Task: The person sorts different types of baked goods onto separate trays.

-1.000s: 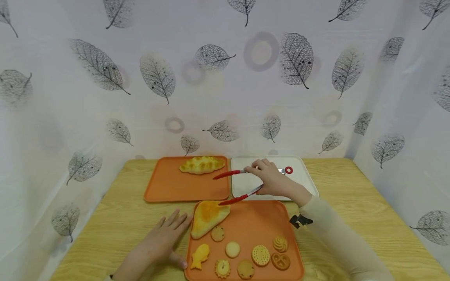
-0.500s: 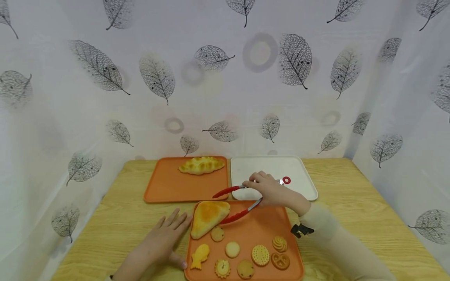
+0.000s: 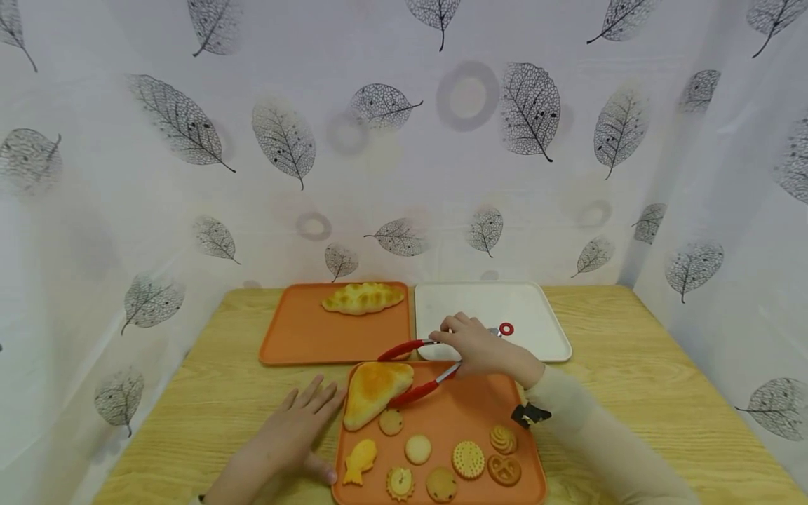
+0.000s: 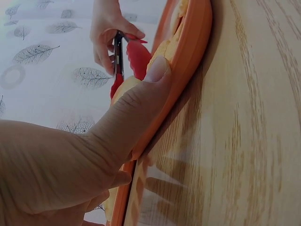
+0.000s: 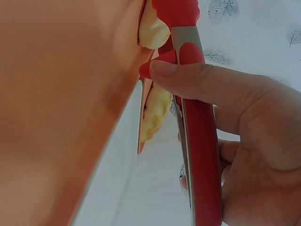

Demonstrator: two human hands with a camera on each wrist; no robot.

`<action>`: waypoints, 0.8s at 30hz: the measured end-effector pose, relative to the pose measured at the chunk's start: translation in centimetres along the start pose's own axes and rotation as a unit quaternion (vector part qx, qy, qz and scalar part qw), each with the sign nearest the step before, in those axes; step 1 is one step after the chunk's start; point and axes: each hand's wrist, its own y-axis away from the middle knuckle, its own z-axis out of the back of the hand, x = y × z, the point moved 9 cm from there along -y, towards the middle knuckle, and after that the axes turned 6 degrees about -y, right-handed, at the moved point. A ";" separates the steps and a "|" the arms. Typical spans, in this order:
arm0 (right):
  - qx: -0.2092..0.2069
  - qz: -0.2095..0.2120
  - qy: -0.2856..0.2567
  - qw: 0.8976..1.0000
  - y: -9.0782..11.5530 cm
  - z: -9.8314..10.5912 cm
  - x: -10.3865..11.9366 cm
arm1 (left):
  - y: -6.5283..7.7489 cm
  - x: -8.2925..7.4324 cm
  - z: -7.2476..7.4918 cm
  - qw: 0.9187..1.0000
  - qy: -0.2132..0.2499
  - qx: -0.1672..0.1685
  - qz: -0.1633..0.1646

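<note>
My right hand (image 3: pixel 480 347) grips red-tipped metal tongs (image 5: pixel 200 141), thumb along one arm and fingers round the other. In the head view the spread tong tips reach either side of a triangular golden pastry (image 3: pixel 375 393) at the back left of the near orange tray (image 3: pixel 467 393). My left hand (image 3: pixel 287 428) rests by that tray's left side with fingers straight and spread. In the left wrist view its thumb (image 4: pixel 136 103) lies along the tray's rim.
Several cookies, including a fish-shaped one (image 3: pixel 360 461) and a pretzel (image 3: pixel 503 469), lie on the near tray. Behind it stand another orange tray (image 3: pixel 328 344) with a long braided bread (image 3: pixel 362 298) and a white tray (image 3: pixel 524 301). A leaf-print curtain (image 3: pixel 404 175) surrounds the table.
My right hand has brought the tongs down and toward me, from above the tray's back edge to around the triangular pastry. The left hand has stayed in place.
</note>
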 end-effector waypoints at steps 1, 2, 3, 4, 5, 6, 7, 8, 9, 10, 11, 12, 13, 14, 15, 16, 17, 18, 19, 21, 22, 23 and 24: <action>0.000 0.000 0.003 1.000 0.0 0.0 0.0 | 0.0 0.0 0.0 1.000 0.000 0.000 0.000; -0.002 0.000 0.005 1.000 0.0 0.0 0.1 | 0.0 0.0 0.0 1.000 0.000 -0.001 0.000; -0.004 0.001 0.007 1.000 0.0 0.1 0.1 | 0.0 0.0 0.0 1.000 0.000 -0.001 0.001; -0.006 0.002 0.010 1.000 0.0 0.1 0.2 | 0.0 0.0 -0.1 1.000 0.001 -0.001 0.002; -0.008 0.003 0.011 1.000 0.0 0.2 0.2 | 0.0 0.0 -0.1 1.000 0.000 -0.001 0.002; -0.010 0.005 0.012 1.000 0.1 0.3 0.3 | 0.0 0.1 -0.1 1.000 0.000 -0.002 0.002; -0.013 0.007 0.014 1.000 0.1 0.4 0.4 | -0.1 0.1 -0.1 1.000 0.000 -0.002 0.003; -0.016 0.010 0.015 1.000 0.1 0.5 0.5 | 0.0 0.1 -0.1 1.000 -0.001 -0.002 0.003; -0.019 0.014 0.017 1.000 0.1 0.6 0.6 | 0.0 0.2 -0.1 1.000 -0.002 -0.002 0.002; -0.023 0.018 0.019 0.999 0.2 0.7 0.7 | 0.0 0.2 -0.1 1.000 -0.002 -0.002 0.001; -0.026 0.022 0.022 0.999 0.2 0.7 0.8 | -0.1 0.2 -0.1 1.000 -0.003 -0.001 0.000; -0.031 0.025 0.026 0.999 0.2 0.8 0.8 | -0.1 0.2 -0.1 1.000 -0.004 0.000 -0.001; -0.036 0.029 0.029 0.999 0.2 0.8 0.9 | -0.1 0.2 -0.1 1.000 -0.005 0.001 -0.002; -0.041 0.032 0.032 0.998 0.2 0.9 0.9 | -0.1 0.2 -0.1 1.000 -0.005 0.002 -0.003; -0.045 0.035 0.035 0.998 0.3 0.9 1.0 | -0.1 0.2 -0.2 1.000 -0.005 0.002 -0.004; -0.049 0.038 0.036 0.997 0.3 1.0 1.0 | -0.1 0.1 -0.1 1.000 -0.005 0.003 -0.004; -0.052 0.040 0.038 0.997 0.2 1.0 1.0 | -0.1 0.1 -0.1 1.000 -0.006 0.004 -0.003; -0.056 0.042 0.038 0.997 0.2 1.1 1.0 | -0.1 0.1 -0.1 1.000 -0.005 0.004 -0.003; -0.059 0.045 0.038 0.997 0.3 1.1 0.9 | -0.1 0.1 -0.1 1.000 -0.006 0.004 -0.002; -0.063 0.047 0.036 0.996 0.3 1.2 0.8 | -0.1 0.2 -0.1 1.000 -0.008 0.004 -0.001; -0.064 0.047 0.035 0.996 0.4 1.3 0.8 | -0.1 0.2 -0.2 1.000 -0.009 0.005 -0.001; -0.066 0.047 0.033 0.996 0.4 1.3 0.7 | -0.1 0.2 -0.2 1.000 -0.011 0.005 0.000; -0.066 0.045 0.029 0.996 0.6 1.4 0.6 | -0.1 0.2 -0.3 1.000 -0.012 0.004 0.000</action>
